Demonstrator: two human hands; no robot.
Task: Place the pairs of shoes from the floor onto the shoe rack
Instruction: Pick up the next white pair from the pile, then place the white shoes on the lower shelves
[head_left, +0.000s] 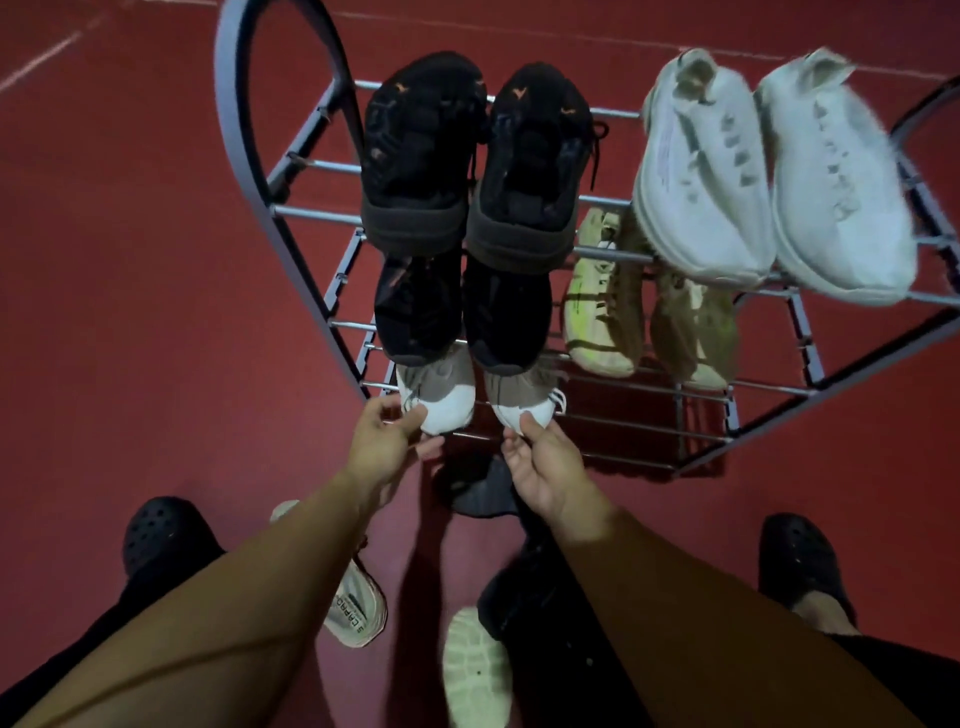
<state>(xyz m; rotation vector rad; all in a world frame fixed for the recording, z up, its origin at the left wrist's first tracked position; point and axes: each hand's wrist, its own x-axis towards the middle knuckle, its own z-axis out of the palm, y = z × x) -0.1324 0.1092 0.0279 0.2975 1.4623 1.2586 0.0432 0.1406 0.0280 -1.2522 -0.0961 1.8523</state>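
Note:
A grey metal shoe rack (235, 104) stands on the red floor. On its lowest visible tier sits a grey-and-white pair. My left hand (384, 439) pinches the white end of the left shoe (441, 397), thumb on top and fingers below. The right shoe (522, 402) is held the same way at its white end by my right hand (548, 470). On the floor by my legs lie a beige shoe (358, 608), a shoe with its pale sole (475, 670) turned up, and a black shoe (524, 592) partly hidden by my right arm.
The top tier carries a black pair (421, 156) and a white pair (701, 171). Below it sit another black pair (415, 306) and a yellowish pair (602, 301). A dark shoe (478, 493) lies under the rack's front. My feet wear black clogs (161, 530).

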